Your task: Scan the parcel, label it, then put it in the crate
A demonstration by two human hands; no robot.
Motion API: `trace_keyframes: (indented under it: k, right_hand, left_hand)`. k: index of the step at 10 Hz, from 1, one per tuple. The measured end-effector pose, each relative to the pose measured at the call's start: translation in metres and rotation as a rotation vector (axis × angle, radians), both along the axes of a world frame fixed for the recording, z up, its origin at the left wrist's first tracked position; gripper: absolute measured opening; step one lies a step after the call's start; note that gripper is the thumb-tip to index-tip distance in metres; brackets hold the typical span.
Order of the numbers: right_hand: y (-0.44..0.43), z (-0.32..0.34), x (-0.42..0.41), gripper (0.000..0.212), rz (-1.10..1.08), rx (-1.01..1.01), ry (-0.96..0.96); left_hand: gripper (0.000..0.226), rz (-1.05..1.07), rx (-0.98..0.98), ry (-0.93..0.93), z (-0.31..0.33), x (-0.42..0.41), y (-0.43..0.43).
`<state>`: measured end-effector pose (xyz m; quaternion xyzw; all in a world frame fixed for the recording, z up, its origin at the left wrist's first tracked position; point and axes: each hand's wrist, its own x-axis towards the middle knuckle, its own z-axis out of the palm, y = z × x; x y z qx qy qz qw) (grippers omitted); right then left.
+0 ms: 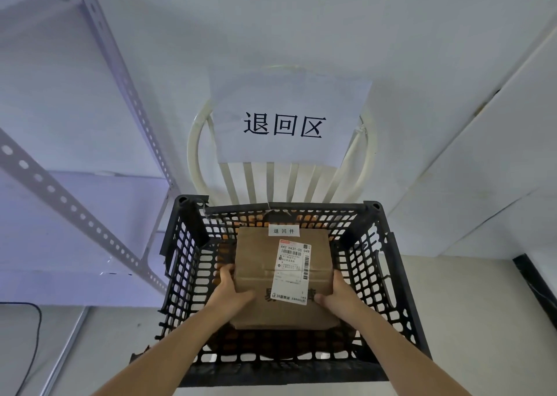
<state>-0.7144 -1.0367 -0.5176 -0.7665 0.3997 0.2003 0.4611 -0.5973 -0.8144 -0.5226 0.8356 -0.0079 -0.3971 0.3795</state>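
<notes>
Parcel: a brown cardboard box held inside the black crate, between its mesh walls; whether it already rests on the bottom I cannot tell.
Left hand: closed around the box's left side, thumb on top, fingers wrapped under the edge.
Right hand: closed around the right near corner, thumb lying on the top face beside the shipping label.
Step in hand: placing the box in the crate, probably the last part of the job.
Doing it well: keep the box level, lower it straight so no corner catches the mesh, and slip the fingers out sideways only once the bottom bears the weight.
Look of the box: plain and square-edged, a taped seam across the top, dark print near the front edge partly covered.
Labels: a long white barcode sheet on the right half of the top; a small white sticker with three characters at the far edge.
Setting: the crate sits in front of a white chair carrying a paper sign.
</notes>
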Motion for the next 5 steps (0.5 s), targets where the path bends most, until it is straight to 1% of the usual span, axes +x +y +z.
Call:
trace_keyframes:
  k: [1, 2, 3, 4, 5]
  right_hand:
    - [0.01, 0.009, 0.0, 0.082, 0.04, -0.124, -0.006]
    - [0.022, 0.026, -0.001, 0.09, 0.185, -0.314, -0.015]
    - [0.036, 0.062, 0.0, 0.084, 0.342, -0.428, 0.001]
    - [0.046, 0.113, 0.009, 0.066, 0.423, -0.506, -0.027]
    - [0.054, 0.169, 0.017, 0.058, 0.491, -0.529, -0.095]
  left_hand:
    - [0.084, -0.015, 0.052, -0.026, 0.011, -0.007, -0.002]
    - [0.085, -0.063, 0.112, -0.044, 0.028, -0.011, 0.0]
    - [0.068, -0.184, 0.183, -0.083, 0.057, -0.012, 0.005]
    - [0.055, -0.345, 0.236, -0.289, 0.104, -0.006, 0.002]
    - [0.058, -0.462, 0.317, -0.521, 0.166, -0.005, -0.002]
